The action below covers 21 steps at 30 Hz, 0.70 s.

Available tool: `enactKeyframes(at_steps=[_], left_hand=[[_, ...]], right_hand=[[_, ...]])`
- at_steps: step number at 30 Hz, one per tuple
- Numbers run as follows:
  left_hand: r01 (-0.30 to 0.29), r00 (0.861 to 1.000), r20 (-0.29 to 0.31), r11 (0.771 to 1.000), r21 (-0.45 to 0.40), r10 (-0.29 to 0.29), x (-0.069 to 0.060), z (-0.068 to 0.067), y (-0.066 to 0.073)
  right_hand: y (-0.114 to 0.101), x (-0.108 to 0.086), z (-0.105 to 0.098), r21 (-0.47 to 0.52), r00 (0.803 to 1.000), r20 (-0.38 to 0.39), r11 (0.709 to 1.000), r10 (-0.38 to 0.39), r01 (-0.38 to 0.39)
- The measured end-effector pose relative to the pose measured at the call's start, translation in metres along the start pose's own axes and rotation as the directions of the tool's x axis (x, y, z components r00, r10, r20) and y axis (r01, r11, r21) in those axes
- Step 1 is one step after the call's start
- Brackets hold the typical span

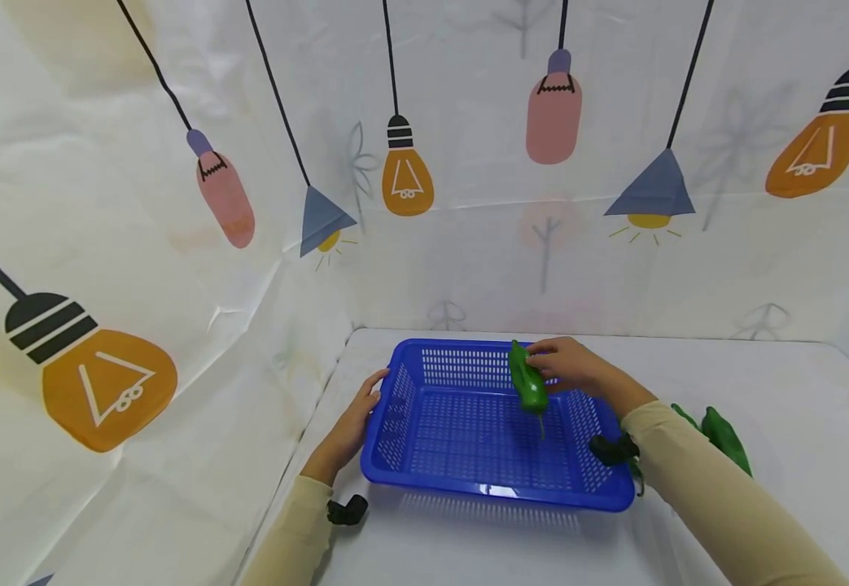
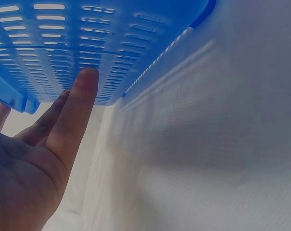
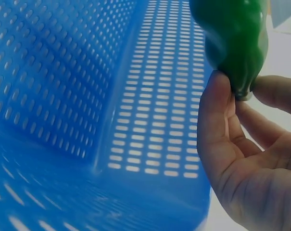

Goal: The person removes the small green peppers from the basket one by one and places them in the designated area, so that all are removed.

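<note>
A blue plastic basket (image 1: 497, 488) with slotted walls lies in the middle of the head view, its inside facing up. Over its far right part, my right hand (image 1: 574, 368) pinches a long green pepper (image 1: 527, 378) near one end. The pepper's thin stem hangs downward. In the right wrist view, the thumb and fingertips (image 3: 216, 86) meet the narrow end of the pepper (image 3: 236, 43). My left hand (image 1: 351, 419) is at the basket's left side. In the left wrist view, a straight finger (image 2: 75, 110) touches the slotted wall (image 2: 54, 48) from outside.
More green peppers (image 1: 724, 439) lie on the white table (image 1: 783, 391) right of the basket, partly hidden by the right forearm. A white sheet (image 1: 468, 268) printed with lamps stands behind the table and along its left side. Dark devices sit at both wrists.
</note>
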<state>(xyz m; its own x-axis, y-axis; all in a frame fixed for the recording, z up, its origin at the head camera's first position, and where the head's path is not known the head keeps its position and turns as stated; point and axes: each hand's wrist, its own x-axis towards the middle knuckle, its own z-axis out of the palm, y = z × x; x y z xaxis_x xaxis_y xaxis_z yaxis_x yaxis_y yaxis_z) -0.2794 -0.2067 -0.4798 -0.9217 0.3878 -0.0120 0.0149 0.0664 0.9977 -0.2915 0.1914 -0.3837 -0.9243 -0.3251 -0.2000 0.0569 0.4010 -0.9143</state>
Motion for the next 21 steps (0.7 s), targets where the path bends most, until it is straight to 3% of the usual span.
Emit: enactKeyframes(at_steps=[21], left_hand=[[0.010, 1.000, 0.002, 1.000, -0.006, -0.010, 0.001, -0.001, -0.002]], right_hand=[[0.000, -0.023, -0.034, -0.022, 0.999, -0.011, 0.999, -0.038, 0.037]])
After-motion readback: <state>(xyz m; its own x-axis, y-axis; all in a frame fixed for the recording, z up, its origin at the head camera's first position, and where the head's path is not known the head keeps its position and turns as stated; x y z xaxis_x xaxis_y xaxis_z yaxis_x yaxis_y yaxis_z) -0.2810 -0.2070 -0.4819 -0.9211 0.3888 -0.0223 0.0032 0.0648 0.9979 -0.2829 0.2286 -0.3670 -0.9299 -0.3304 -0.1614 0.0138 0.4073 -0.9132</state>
